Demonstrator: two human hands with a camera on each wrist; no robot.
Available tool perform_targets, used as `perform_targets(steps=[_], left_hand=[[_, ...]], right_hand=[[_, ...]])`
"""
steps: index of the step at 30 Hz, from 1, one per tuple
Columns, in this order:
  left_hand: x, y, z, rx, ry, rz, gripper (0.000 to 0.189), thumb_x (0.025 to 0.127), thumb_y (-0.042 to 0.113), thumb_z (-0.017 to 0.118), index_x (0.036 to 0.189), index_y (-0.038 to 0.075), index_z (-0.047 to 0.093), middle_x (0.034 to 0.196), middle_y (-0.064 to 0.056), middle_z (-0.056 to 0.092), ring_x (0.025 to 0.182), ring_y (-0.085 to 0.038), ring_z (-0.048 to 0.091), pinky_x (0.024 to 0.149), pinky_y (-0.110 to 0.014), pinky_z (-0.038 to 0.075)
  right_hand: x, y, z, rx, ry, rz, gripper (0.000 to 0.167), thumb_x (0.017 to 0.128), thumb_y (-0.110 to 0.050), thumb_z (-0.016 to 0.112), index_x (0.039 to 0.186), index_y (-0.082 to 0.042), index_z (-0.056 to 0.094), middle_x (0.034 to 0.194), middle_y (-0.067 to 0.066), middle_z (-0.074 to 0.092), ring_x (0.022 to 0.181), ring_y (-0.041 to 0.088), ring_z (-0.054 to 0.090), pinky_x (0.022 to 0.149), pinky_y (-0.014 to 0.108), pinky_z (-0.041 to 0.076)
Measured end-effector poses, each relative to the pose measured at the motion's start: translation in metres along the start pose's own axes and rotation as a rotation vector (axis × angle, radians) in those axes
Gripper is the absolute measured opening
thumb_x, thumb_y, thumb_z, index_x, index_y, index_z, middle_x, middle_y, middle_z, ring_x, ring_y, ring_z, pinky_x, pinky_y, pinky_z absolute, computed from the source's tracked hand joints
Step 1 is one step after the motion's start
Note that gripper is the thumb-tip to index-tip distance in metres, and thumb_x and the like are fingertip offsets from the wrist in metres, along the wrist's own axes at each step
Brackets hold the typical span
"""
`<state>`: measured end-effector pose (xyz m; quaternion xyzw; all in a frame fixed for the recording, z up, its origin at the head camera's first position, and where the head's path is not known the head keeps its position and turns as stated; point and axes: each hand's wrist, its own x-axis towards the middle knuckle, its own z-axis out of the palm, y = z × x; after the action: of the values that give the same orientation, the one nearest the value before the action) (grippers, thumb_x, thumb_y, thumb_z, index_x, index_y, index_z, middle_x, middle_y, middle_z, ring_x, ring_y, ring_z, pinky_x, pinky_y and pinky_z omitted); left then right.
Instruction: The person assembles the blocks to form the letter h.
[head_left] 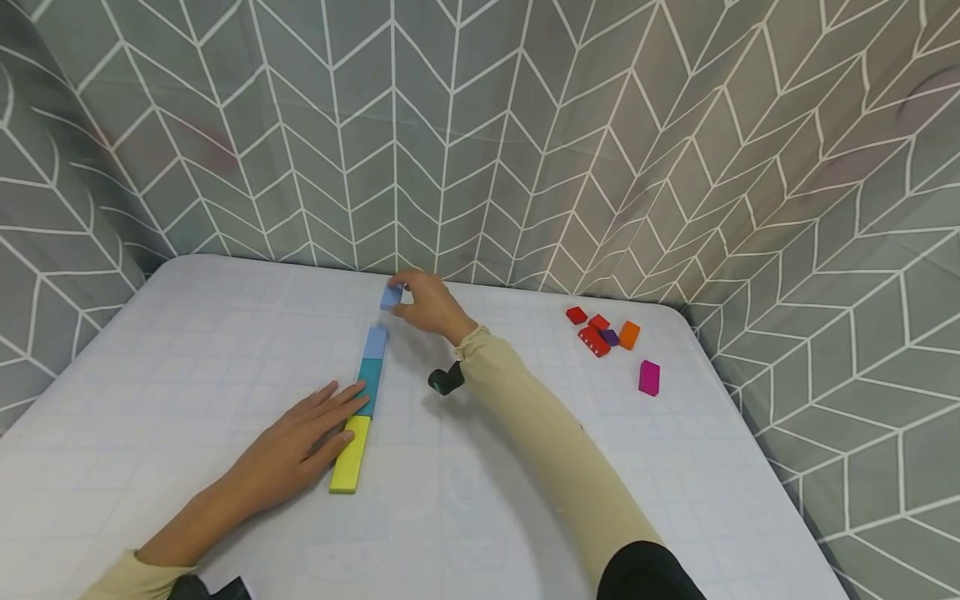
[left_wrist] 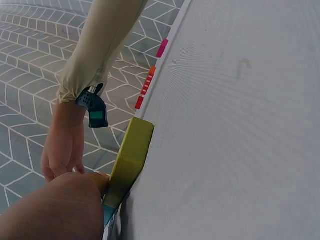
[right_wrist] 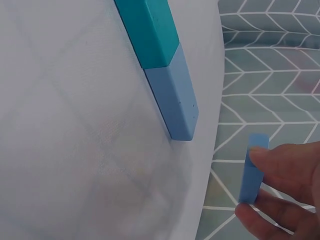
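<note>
- Lower left: the left hand [left_wrist: 55,210], large and close to the camera, with a fingertip against the side of a yellow block [left_wrist: 131,155].
- Lower centre-left: a sliver of teal block [left_wrist: 108,214] at the yellow block's lower end.
- Left side: the right hand [left_wrist: 64,145] points downward, its fingertips partly hidden; a beige sleeve [left_wrist: 100,40] and a dark wrist device [left_wrist: 94,107] lie above it.
- Upper centre: small red [left_wrist: 139,103], orange [left_wrist: 152,70] and magenta blocks [left_wrist: 162,48] line the table edge.
- Right: white tabletop [left_wrist: 225,140].
- Left background: grey curtain [left_wrist: 25,75] with white chevron lines.
</note>
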<state>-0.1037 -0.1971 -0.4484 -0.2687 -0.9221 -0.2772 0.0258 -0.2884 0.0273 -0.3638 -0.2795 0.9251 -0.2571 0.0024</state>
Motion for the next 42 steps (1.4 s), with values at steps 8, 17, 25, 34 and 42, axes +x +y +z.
perform_targets(steps=[8,17,25,34,42], left_hand=[[-0.001,-0.004,0.001,0.004,0.007,0.001,0.053,0.109,0.040,0.055,0.158,0.022,0.048,0.165,0.003,0.037,0.153,-0.036,0.026,0.121,-0.057,0.025],[0.000,-0.001,0.001,-0.008,0.019,0.026,0.052,0.109,0.036,0.057,0.158,0.020,0.049,0.164,0.003,0.038,0.153,-0.036,0.026,0.120,-0.058,0.026],[0.001,0.001,0.000,-0.012,0.007,0.021,0.052,0.109,0.037,0.056,0.158,0.020,0.049,0.164,0.002,0.039,0.153,-0.038,0.026,0.120,-0.059,0.025],[0.000,-0.001,0.001,-0.015,0.008,0.017,0.053,0.109,0.038,0.056,0.158,0.021,0.048,0.165,0.002,0.038,0.153,-0.037,0.026,0.120,-0.059,0.026],[0.000,0.001,0.001,-0.005,0.008,0.020,0.052,0.109,0.036,0.056,0.158,0.019,0.049,0.164,0.001,0.039,0.153,-0.038,0.026,0.120,-0.058,0.025]], right_hand=[[0.007,0.001,0.007,-0.002,-0.022,-0.011,0.040,0.098,-0.011,0.074,0.136,-0.001,0.065,0.139,0.013,0.063,0.121,0.027,0.062,0.099,0.027,0.049],[0.007,0.004,0.020,-0.032,-0.090,0.037,0.038,0.100,-0.013,0.070,0.137,-0.003,0.065,0.138,0.013,0.065,0.124,0.027,0.060,0.103,0.032,0.048],[0.007,0.007,0.024,-0.023,-0.087,0.056,0.037,0.100,-0.013,0.070,0.136,-0.004,0.066,0.138,0.012,0.065,0.128,0.027,0.059,0.105,0.032,0.047],[0.010,0.008,0.031,-0.017,-0.109,0.079,0.037,0.100,-0.016,0.072,0.136,-0.006,0.066,0.142,0.012,0.063,0.133,0.026,0.056,0.108,0.034,0.045],[0.012,0.006,0.034,-0.065,-0.129,0.091,0.038,0.100,-0.019,0.072,0.136,-0.009,0.067,0.147,0.007,0.059,0.138,0.022,0.052,0.112,0.032,0.041]])
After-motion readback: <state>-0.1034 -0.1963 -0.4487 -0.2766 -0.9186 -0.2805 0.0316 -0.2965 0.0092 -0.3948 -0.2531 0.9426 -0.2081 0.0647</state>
